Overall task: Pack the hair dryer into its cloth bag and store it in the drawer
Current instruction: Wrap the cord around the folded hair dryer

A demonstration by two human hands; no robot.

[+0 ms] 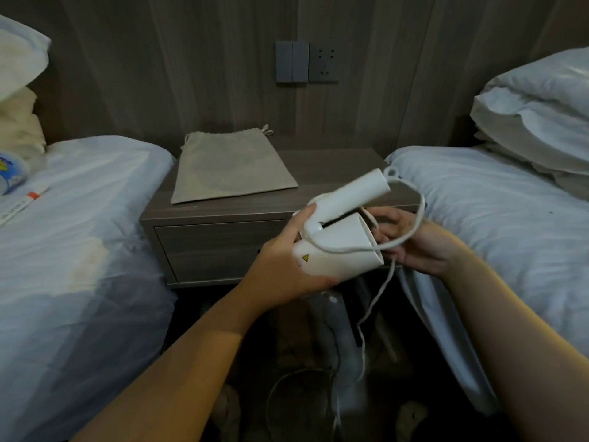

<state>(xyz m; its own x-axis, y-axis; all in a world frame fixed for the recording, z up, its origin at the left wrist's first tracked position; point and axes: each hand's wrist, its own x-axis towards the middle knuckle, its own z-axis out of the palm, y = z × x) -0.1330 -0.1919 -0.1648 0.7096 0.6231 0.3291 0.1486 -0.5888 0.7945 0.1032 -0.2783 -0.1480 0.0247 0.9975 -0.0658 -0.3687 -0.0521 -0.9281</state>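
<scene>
A white hair dryer [341,247] with its handle folded up is held in front of the nightstand. My left hand [287,263] grips the dryer's body from the left and below. My right hand [411,240] holds a loop of the white cord [414,224] just right of the dryer's nozzle; more cord hangs down toward the floor. The beige cloth bag [229,167] lies flat on the nightstand top [334,164], its drawstring end toward the wall. The drawer [210,250] in the nightstand front is closed.
Beds with white sheets flank the nightstand, the left bed [79,250] and the right bed [494,224]. Pillows [538,113] are stacked at the right. A wall switch and socket [306,62] sit above. Shoes and cables clutter the dark floor [318,362].
</scene>
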